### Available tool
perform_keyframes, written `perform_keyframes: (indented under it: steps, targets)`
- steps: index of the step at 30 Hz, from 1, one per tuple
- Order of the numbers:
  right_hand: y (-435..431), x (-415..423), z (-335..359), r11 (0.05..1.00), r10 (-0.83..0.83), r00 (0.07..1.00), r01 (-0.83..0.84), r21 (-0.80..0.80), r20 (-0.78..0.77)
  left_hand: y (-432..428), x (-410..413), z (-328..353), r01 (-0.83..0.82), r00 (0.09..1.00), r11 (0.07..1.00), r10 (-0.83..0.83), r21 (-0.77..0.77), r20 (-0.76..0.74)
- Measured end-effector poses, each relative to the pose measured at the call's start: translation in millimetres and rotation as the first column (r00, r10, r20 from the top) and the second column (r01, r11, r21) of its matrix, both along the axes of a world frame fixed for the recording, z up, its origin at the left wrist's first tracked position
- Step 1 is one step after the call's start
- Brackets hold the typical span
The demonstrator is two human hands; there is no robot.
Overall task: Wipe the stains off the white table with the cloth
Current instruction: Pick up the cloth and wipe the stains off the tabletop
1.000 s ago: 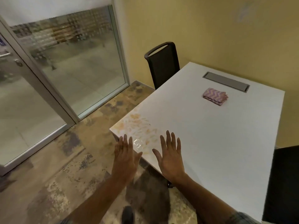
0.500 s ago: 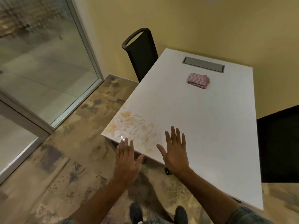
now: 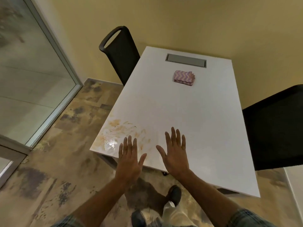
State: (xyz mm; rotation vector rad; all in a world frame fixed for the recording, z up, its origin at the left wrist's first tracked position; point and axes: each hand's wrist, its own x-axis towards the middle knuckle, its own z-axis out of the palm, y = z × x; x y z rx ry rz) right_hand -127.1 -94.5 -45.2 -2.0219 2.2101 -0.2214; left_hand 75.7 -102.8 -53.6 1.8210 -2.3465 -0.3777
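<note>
A white table (image 3: 193,115) stretches away from me. Orange-brown stains (image 3: 121,130) and a wet glossy patch cover its near left corner. A folded pink cloth with a zigzag pattern (image 3: 184,77) lies far up the table, well out of reach of both hands. My left hand (image 3: 130,158) hovers flat with fingers spread over the near edge beside the stains. My right hand (image 3: 176,155) is spread the same way just to the right, over bare tabletop. Neither hand holds anything.
A grey cable hatch (image 3: 186,60) is set into the far end of the table. One black chair (image 3: 121,53) stands at the far left side, another (image 3: 275,128) at the right. A glass door (image 3: 29,79) is on the left. My shoes (image 3: 174,194) show on the mottled floor.
The view has swung right and closer, so the table now sits more centred. Both hands stay spread and empty, now reaching slightly further over the near table edge.
</note>
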Motion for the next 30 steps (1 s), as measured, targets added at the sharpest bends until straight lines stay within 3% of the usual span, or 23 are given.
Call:
perform_keyframes:
  steps: [18, 30]
  targets:
    - [-102.8, -114.0, -13.7, 0.999, -0.044, 0.991, 0.047, -0.017, 0.126, -130.4, -105.2, 13.3, 0.055, 0.998, 0.996, -0.054, -0.068, 0.019]
    - [-168.4, -101.5, -12.8, 0.972, -0.204, 0.969, 0.217, -0.09, 0.137, -241.5, -113.6, 19.9, 0.185, 0.982, 0.98, -0.188, -0.075, -0.037]
